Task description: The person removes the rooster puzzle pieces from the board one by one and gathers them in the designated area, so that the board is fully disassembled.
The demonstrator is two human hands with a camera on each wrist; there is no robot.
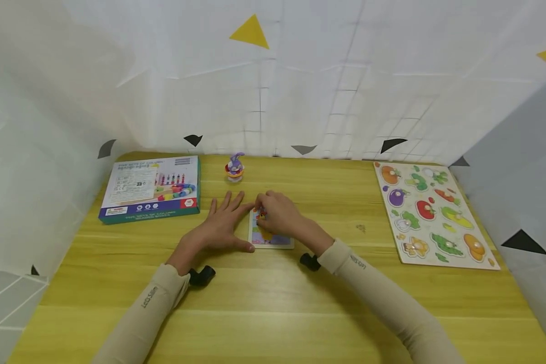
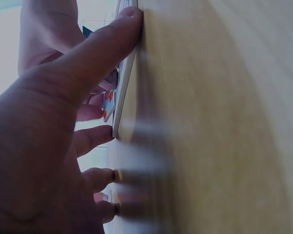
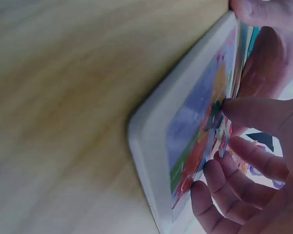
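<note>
A small picture puzzle board [image 1: 273, 241] with a pale frame lies flat in the middle of the table. Spread along its left side, my left hand [image 1: 216, 227] touches the frame with thumb and index finger, the other fingers reaching onto the table. Over the board, my right hand [image 1: 279, 215] pinches a small puzzle piece [image 3: 223, 139] between thumb and fingers. That piece is tilted up from the picture, and its red and orange edge [image 2: 108, 105] shows in the left wrist view. Much of the board's upper part is hidden under the right hand.
A boxed beaded toy set [image 1: 152, 189] lies at the left. Behind the hands stands a purple rabbit figure [image 1: 235, 167]. On the right lies a wooden vegetable knob puzzle [image 1: 432, 217]. White sheeting with a printed pattern [image 1: 300, 91] hangs behind the table [image 1: 264, 323].
</note>
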